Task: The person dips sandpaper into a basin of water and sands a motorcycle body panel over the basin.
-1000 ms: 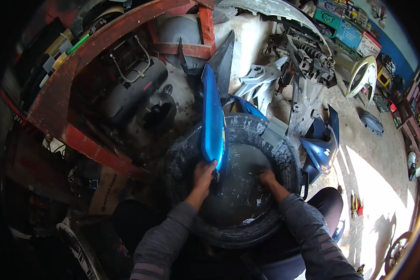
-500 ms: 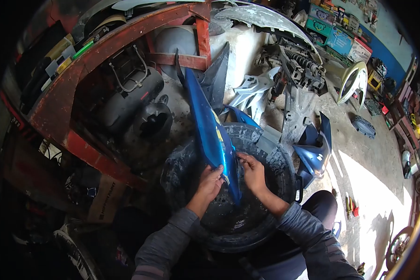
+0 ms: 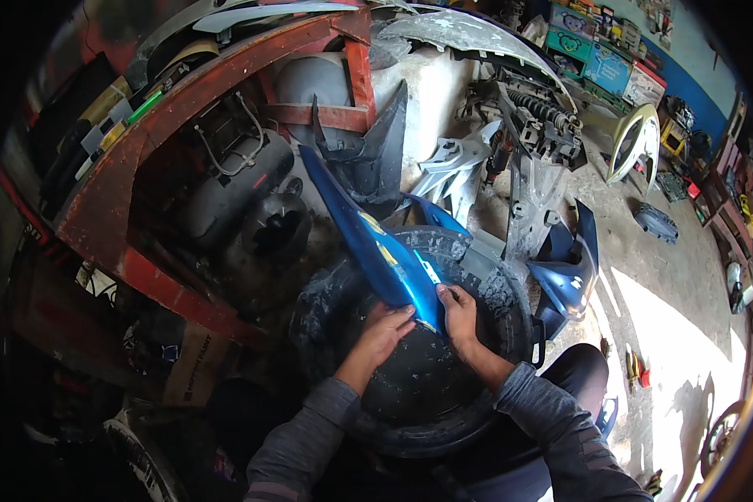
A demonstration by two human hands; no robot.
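Facing part-sunlit floor [image 3: 678,343], blue wall [image 3: 721,102]: over one tub [image 3: 414,438], we hold one panel [image 3: 362,253], left hand [image 3: 381,336], right hand [image 3: 460,320], fingers closed on it.

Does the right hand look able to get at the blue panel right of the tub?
Probably not: the right hand is gripping the long panel. Once free, only the tub rim seems between it and the other panel.

Brown cardboard [image 3: 184,372]: apparently "NIPPON PAINT" (lettering sideways, in shade).
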